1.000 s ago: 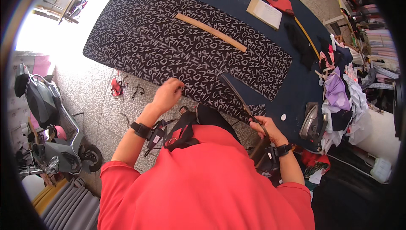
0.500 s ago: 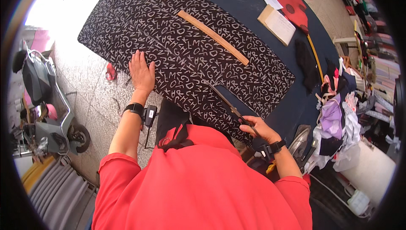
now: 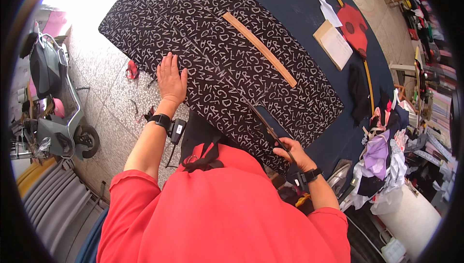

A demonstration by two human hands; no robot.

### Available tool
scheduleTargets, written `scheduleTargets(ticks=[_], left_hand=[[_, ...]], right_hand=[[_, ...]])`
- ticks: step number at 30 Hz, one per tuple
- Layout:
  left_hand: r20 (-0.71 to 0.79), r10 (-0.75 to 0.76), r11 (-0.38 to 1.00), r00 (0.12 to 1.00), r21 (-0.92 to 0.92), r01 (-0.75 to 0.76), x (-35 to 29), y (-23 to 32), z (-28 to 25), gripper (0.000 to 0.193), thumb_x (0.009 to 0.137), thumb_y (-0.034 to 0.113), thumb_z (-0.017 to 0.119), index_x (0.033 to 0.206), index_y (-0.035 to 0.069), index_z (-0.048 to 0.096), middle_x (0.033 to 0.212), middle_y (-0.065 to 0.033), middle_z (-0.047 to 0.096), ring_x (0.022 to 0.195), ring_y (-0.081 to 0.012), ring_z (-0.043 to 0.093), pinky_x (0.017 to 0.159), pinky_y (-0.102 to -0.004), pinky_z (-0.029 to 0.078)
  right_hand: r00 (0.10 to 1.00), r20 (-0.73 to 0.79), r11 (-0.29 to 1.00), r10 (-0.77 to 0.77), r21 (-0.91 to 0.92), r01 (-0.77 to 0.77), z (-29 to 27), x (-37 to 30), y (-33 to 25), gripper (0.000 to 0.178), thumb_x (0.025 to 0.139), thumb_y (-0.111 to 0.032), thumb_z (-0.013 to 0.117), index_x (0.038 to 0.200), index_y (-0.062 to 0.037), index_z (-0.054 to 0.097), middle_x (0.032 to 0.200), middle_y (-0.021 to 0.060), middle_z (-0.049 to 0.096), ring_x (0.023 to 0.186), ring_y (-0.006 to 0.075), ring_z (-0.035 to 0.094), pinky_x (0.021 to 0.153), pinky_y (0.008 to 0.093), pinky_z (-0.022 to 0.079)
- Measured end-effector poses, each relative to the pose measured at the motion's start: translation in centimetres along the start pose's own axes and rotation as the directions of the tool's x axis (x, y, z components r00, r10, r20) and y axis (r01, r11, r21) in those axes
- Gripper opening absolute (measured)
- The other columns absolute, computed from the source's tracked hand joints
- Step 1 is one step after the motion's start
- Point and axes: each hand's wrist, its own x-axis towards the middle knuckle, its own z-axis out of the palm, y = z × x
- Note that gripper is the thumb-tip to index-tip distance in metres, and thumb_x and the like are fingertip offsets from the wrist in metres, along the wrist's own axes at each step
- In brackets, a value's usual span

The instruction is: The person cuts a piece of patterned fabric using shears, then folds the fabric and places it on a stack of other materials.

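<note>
A large black cloth printed with white letters (image 3: 208, 31) lies spread over the table. My left hand (image 3: 171, 82) rests flat on its near left part, fingers stretched out. In my right hand (image 3: 296, 154) is a pair of scissors (image 3: 267, 127), with fingers wrapped round the handles. The blades point away and to the left, at the inner end of a cut in the cloth. Dark blue tabletop shows through that cut. On the cloth, beyond the scissors, lies a flat wooden strip (image 3: 261, 50).
On the blue table (image 3: 309, 65) lie an open notebook (image 3: 333, 45), a red cloth piece (image 3: 354, 28) and a black cloth (image 3: 357, 94). An iron (image 3: 340, 173) stands beside my right forearm. Scraps (image 3: 377, 156) heap at the right. A scooter (image 3: 58, 103) stands at the left.
The view has shifted slightly, so the table and cloth appear further right and lower. Both hands keep nearly the same places on the cloth.
</note>
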Motion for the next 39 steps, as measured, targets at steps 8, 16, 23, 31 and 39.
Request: scheduleTargets(ticks=[8,16,23,31,39], left_hand=[[0.024,-0.031,1.000,0.999,-0.006,0.031,-0.5,0.0,-0.6,0.056,0.094,0.035,0.047,0.141,0.005,0.036,0.149,-0.0107,0.032,0.139,-0.0291,0.026,0.115,-0.0456,0.016],[0.018,-0.038,0.999,0.999,-0.019,0.039,-0.7,-0.1,-0.4,0.054,0.095,0.034,0.047,0.141,0.006,0.036,0.149,-0.0104,0.032,0.139,-0.0284,0.026,0.115,-0.0444,0.016],[0.020,-0.046,0.999,0.999,-0.025,0.047,-1.0,-0.4,-0.7,0.057,0.094,0.036,0.048,0.141,0.006,0.037,0.149,-0.0099,0.033,0.139,-0.0275,0.028,0.115,-0.0449,0.017],[0.021,-0.054,0.998,0.998,-0.035,0.055,-1.2,-0.6,-0.8,0.057,0.093,0.036,0.048,0.141,0.006,0.037,0.149,-0.0108,0.033,0.139,-0.0284,0.028,0.115,-0.0453,0.017],[0.043,-0.081,0.995,0.996,-0.048,0.084,-1.2,-0.5,-1.2,0.058,0.092,0.036,0.050,0.141,0.006,0.038,0.149,-0.0093,0.034,0.139,-0.0261,0.028,0.115,-0.0451,0.017]], right_hand=[[0.998,0.064,1.000,0.012,0.023,-0.013,0.1,0.6,-0.8,0.046,0.083,-0.027,0.076,0.117,-0.0017,0.058,0.094,-0.0002,0.062,0.084,0.0077,0.056,0.073,0.0230,0.046],[0.999,0.050,0.996,-0.010,-0.086,0.015,1.6,2.9,-3.8,0.044,0.082,-0.031,0.075,0.109,0.0008,0.059,0.088,0.0012,0.061,0.080,0.0090,0.056,0.071,0.0239,0.046],[0.998,0.047,0.995,-0.029,-0.092,0.033,1.6,3.8,-2.6,0.035,0.083,-0.026,0.075,0.102,-0.0011,0.059,0.082,-0.0027,0.059,0.075,0.0060,0.053,0.068,0.0221,0.044],[0.996,0.088,0.995,0.018,-0.103,-0.009,4.2,5.1,-9.0,0.043,0.084,-0.032,0.074,0.109,-0.0013,0.059,0.088,0.0006,0.060,0.081,0.0087,0.053,0.072,0.0244,0.044],[0.998,0.057,0.973,-0.017,-0.229,0.030,3.7,6.2,-7.6,0.035,0.084,-0.032,0.073,0.100,-0.0037,0.061,0.076,-0.0026,0.058,0.061,0.0055,0.046,0.055,0.0221,0.038]])
